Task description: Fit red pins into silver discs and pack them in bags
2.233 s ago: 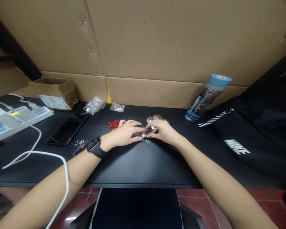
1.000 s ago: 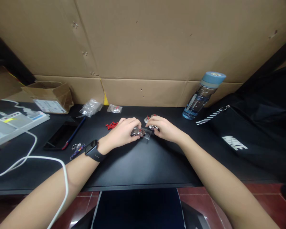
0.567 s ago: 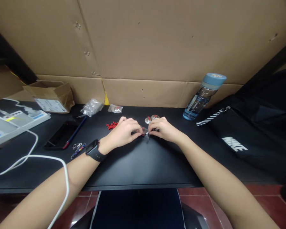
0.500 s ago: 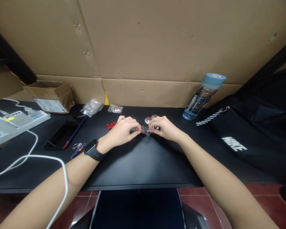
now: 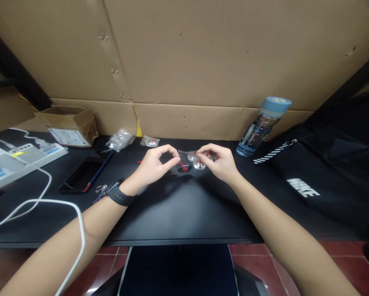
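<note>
My left hand (image 5: 158, 164) is closed in a pinch at the edge of a small clear plastic bag (image 5: 187, 158) with red pieces in it. My right hand (image 5: 218, 162) pinches a clear round suction cup (image 5: 199, 165) with a red part at its middle, beside the bag. Another clear suction cup (image 5: 192, 156) lies just behind, between the hands. A further shiny round piece shows partly behind my right fingers. Red pieces (image 5: 139, 162) lie behind my left hand, mostly hidden by it.
A wrapped disc (image 5: 150, 141), a heap of clear bags (image 5: 120, 140) and a cardboard box (image 5: 70, 125) stand along the back. A phone (image 5: 84, 172), keys (image 5: 101, 189), and a white cable (image 5: 49, 201) are left. A water bottle (image 5: 260, 127) and black bag (image 5: 326, 172) are right.
My hands have moved slightly apart from their close grip on the small bag. The bag now shows spread between them, and a suction cup is at my right fingertips.
</note>
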`<state>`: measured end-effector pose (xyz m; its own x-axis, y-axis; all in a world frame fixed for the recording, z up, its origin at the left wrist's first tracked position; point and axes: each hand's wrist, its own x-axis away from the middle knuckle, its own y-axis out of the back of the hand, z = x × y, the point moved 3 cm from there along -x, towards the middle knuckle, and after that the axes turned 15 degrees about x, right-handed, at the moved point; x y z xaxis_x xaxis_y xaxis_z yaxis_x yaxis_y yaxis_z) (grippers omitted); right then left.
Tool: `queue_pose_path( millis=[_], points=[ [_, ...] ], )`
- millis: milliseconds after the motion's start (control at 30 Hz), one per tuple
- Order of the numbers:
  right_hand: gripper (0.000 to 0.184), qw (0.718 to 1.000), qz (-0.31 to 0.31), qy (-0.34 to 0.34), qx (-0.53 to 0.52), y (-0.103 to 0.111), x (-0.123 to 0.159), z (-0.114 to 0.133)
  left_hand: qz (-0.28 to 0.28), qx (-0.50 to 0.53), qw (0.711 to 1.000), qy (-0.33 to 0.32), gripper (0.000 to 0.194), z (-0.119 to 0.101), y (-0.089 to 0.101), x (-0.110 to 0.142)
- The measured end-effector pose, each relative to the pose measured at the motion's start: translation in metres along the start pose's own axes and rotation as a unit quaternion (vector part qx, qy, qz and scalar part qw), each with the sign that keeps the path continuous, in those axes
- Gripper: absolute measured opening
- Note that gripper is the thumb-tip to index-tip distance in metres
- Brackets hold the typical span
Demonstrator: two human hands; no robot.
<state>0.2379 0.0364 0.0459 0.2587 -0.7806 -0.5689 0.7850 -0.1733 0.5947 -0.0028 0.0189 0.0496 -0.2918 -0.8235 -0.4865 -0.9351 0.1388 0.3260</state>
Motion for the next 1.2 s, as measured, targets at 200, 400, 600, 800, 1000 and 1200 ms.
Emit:
queue_pose_path(
  millis=[200,400,600,800,1000,1200],
  points=[
    [0.052,0.991,0.091,-0.011,-0.092,-0.008,0.000,-0.005,0.021,0.020,1.000,0.003,0.021,0.006,-0.005,0.000],
    [0.029,0.986,0.158,0.019,-0.054,-0.019,0.003,-0.008,0.005,0.009,1.000,-0.011,0.019,0.009,-0.003,-0.001],
    [0.010,0.999,0.051,0.010,0.012,-0.015,0.001,-0.012,-0.004,-0.047,0.998,-0.034,0.018,0.010,0.002,-0.003],
    [0.011,0.993,0.057,0.088,0.052,-0.006,-0.002,-0.008,0.081,-0.162,0.983,-0.043,0.012,0.006,0.006,-0.003],
    [0.027,0.973,0.227,0.010,-0.025,-0.012,0.002,-0.012,0.174,-0.032,0.983,0.044,0.013,0.016,0.001,0.000],
    [0.052,0.961,0.271,-0.009,-0.044,-0.015,0.004,-0.017,0.175,0.052,0.978,0.098,0.018,0.029,-0.004,0.003]
  ],
)
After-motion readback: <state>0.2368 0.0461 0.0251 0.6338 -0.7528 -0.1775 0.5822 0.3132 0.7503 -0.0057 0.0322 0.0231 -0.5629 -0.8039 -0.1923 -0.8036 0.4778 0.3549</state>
